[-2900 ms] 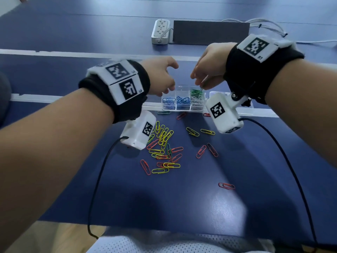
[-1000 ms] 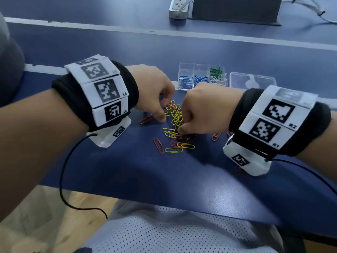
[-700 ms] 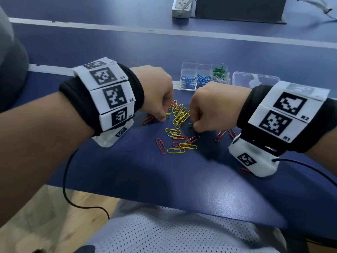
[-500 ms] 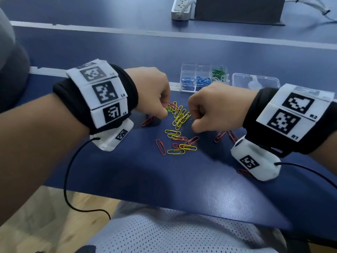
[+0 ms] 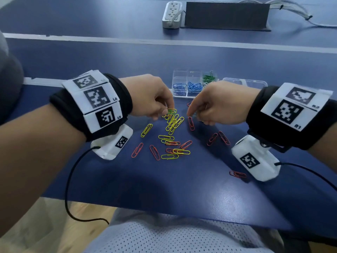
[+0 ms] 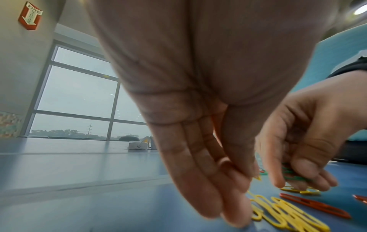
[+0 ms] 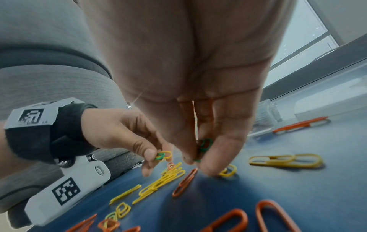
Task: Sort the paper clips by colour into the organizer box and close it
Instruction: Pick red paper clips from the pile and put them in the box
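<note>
Head view. The left hand and the right hand are lowered side by side over a scatter of loose clips on the blue table. The left thumb and forefinger pinch a green paper clip just above the top of the yellow paper clips. The right fingers curl downward; what they hold is hidden from here. An orange-red clip lies just below the right fingertips, and further orange-red clips lie nearer the person than both grips. The organizer box, clear and with its lid off, stands just beyond the two hands; blue clips fill two compartments and green clips a third. A clear lid lies past the right wrist. A power strip sits far beyond.

Left wrist view. The left fingers point down, tips touching the table beside yellow clips. Opposite, the right hand curls round a bunch of green clips.

Right wrist view. Thumb and fingers of the right hand close on green clips. Across from it the left hand pinches a green clip together with a yellow one.
</note>
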`<state>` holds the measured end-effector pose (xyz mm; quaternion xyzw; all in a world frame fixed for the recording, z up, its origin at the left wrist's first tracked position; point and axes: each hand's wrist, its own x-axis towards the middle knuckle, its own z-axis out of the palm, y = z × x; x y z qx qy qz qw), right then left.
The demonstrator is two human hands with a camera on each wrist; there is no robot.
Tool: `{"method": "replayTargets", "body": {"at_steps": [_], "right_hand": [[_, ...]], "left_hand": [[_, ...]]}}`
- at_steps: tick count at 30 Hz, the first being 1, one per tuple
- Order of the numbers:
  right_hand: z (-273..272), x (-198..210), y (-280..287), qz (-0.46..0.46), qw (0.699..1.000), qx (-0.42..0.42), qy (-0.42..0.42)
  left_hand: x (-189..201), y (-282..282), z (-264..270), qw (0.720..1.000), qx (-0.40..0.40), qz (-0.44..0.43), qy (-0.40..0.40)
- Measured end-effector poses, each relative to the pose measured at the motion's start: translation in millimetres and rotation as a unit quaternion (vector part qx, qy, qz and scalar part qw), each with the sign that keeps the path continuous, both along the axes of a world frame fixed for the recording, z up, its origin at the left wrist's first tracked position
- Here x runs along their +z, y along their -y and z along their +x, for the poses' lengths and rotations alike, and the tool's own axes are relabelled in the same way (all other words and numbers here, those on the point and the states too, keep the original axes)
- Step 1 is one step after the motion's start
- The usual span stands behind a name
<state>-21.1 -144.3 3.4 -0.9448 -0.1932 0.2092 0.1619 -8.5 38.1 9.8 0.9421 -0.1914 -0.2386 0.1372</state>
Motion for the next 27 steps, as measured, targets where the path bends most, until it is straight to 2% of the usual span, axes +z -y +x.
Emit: {"method": "replayTargets", "body": {"at_steps": [6,13,19,22,25,27], "right_hand": [[-2.9,0.4,-5.8,0.015,1.0,-0.006,0.019],[1.0,-1.6,-3.9,0.129,0.986,-0.092,-0.059],[7.0,-1.4,7.1,0.155,0.974,-0.128,-0.1],[10.0,1.0,12.8,0.167,0.968,-0.163,-0.094],[10.0,4.1,17.7,0.192,0.957,-0.196,-0.099],[9.8,3.6,21.3,0.217,0.946,-0.214,-0.107]], "left_hand": [[-2.4,6.1,1.6,0.999,-0.004,-0.032,0.022],[-2.1,14.0,2.6,0.991,0.025,-0.128,0.024],[-0.9,19.7,5.5,0.992,0.01,-0.125,0.014],[-1.3,24.1,9.1,0.993,-0.001,-0.119,0.028],[-2.9,26.1,14.0,0.992,0.009,-0.113,0.048],[-4.6,27.8,14.6,0.989,0.024,-0.138,0.045]]}}
